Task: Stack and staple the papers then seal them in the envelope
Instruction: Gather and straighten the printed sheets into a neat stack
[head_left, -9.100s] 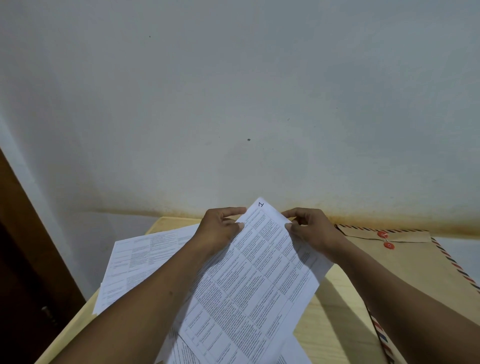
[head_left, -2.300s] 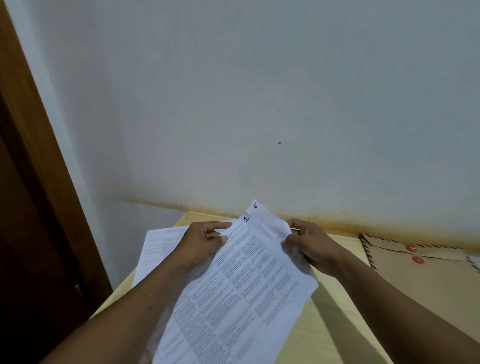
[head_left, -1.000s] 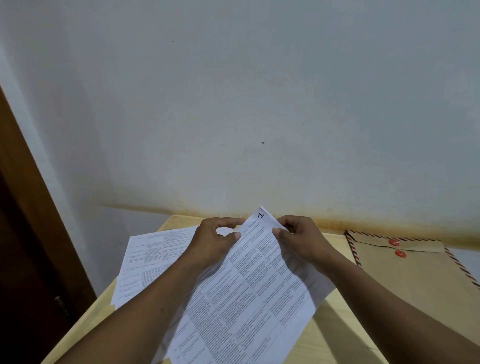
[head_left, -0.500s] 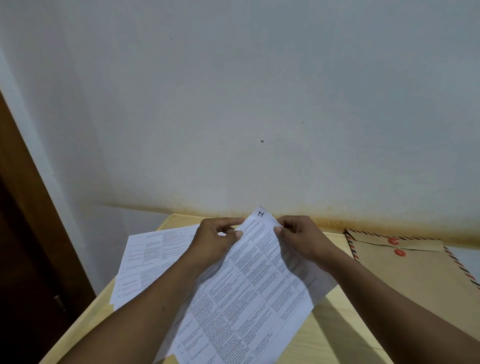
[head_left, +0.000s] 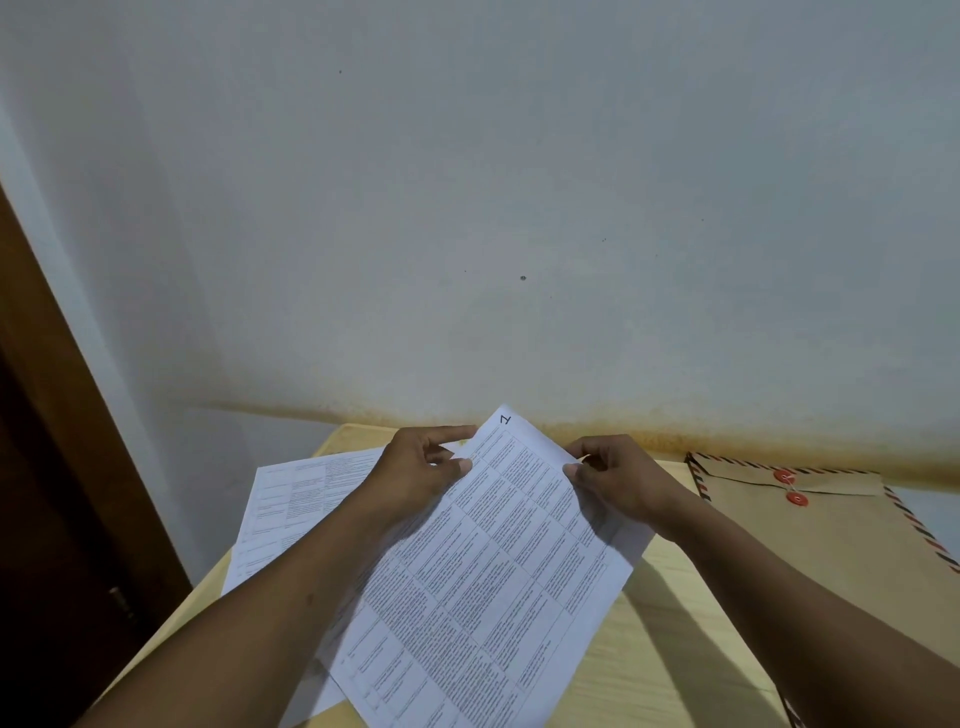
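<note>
Pretty plain room tbh. Most of the view is a pale grey-white painted wall (head_left: 467, 182) with 1 small dark spot (head_left: 523, 278) near the middle and a few tinier specks off to the right of it. Along the bottom, right where the wall meets the counter (head_left: 675, 649), runs a yellowish-brown stain band (head_left: 623, 426), blotchy along its upper edge. The counter is light yellow with a faint wood grain and sits up against the wall. On the left there's a dark brown wooden door or frame (head_left: 47, 415), slanted by the wide lens, with a small metal fitting (head_left: 122, 603) low on it. Light is soft and evenish, leaving mild shadows on the counter.
</note>
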